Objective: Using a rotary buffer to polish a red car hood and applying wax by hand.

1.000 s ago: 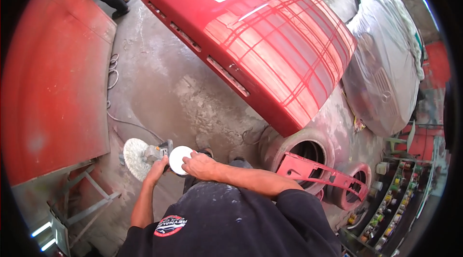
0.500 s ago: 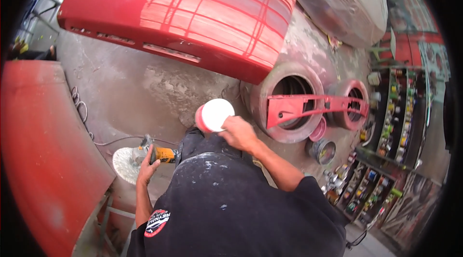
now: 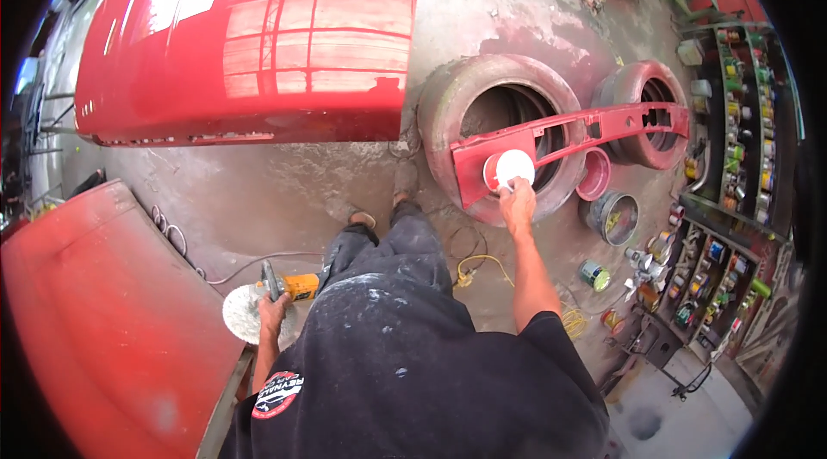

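Note:
My right hand (image 3: 518, 202) reaches forward and right, its fingers closed on a round red tub with a white top (image 3: 515, 168). The tub is over the wide left end of a narrow red car panel (image 3: 482, 158); whether it rests there, I cannot tell. Low at my left side, my left hand (image 3: 273, 313) is wrapped round the handle of a yellow and black polisher (image 3: 302, 287). Its round whitish buffing pad (image 3: 238, 313) faces away from my leg, near the edge of a large dull red panel (image 3: 112, 304).
Two upturned tires (image 3: 444, 106) hold up the narrow panel. A glossy red hood (image 3: 319, 106) stands ahead. A pink bowl (image 3: 595, 175), a metal bucket (image 3: 611, 218) and a can (image 3: 594, 275) sit right, by shelves of cans (image 3: 732, 132). Cords (image 3: 245, 268) cross the floor.
My right hand has carried the tub from in front of my body out to the right, over the narrow panel. The view has shifted right; my left hand still holds the polisher.

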### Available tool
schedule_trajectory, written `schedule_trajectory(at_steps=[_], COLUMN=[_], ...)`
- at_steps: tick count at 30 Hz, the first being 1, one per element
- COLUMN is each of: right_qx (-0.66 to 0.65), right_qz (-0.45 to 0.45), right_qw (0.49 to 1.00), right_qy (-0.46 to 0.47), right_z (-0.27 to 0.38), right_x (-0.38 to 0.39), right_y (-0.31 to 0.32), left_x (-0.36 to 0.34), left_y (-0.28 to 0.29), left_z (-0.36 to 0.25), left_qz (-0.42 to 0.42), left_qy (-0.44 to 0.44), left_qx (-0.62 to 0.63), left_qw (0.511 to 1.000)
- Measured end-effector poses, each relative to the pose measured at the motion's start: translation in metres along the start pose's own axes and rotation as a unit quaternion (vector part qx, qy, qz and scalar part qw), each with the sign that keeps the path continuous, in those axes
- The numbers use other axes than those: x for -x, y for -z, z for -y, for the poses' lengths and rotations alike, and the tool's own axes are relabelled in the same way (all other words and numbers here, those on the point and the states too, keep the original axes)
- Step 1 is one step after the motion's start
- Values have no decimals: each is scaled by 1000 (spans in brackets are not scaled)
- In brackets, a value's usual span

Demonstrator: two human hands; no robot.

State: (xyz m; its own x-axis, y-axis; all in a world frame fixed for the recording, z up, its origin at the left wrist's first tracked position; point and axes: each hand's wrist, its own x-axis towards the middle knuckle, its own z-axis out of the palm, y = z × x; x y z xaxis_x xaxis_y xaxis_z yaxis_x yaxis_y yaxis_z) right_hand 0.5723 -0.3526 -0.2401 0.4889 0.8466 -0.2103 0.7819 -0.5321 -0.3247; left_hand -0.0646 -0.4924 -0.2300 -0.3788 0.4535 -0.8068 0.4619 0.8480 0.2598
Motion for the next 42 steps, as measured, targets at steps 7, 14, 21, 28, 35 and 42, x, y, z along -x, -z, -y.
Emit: schedule_trajectory(at_steps=[7,14,21,28,35,42], right_qx=[-19,-39,8,15,72,55], right_qz=[35,99,134,151,189,217], right_qw=[997,981,975,970,966,957], right_qy=[62,160,178,187,163,185], right_z=[3,60,70,77,71,60], right_x=[-33,-69,-81,-77,-92,-78], right_y=[6,-33,-56,-68,-81,-74], left_x=[13,41,43,47,54,52], left_y=[-19,-32,-42,-44,-50,-48], left_z=[-27,-97,-111,-94,-90,-100], left_qz=[-6,3,13,0,4,25], left_qy=[-6,-95,-96,-99,-55,-68], left_qx=[-50,-165,-230,-215,-158,-198], left_qw=[999,982,968,972,986,978])
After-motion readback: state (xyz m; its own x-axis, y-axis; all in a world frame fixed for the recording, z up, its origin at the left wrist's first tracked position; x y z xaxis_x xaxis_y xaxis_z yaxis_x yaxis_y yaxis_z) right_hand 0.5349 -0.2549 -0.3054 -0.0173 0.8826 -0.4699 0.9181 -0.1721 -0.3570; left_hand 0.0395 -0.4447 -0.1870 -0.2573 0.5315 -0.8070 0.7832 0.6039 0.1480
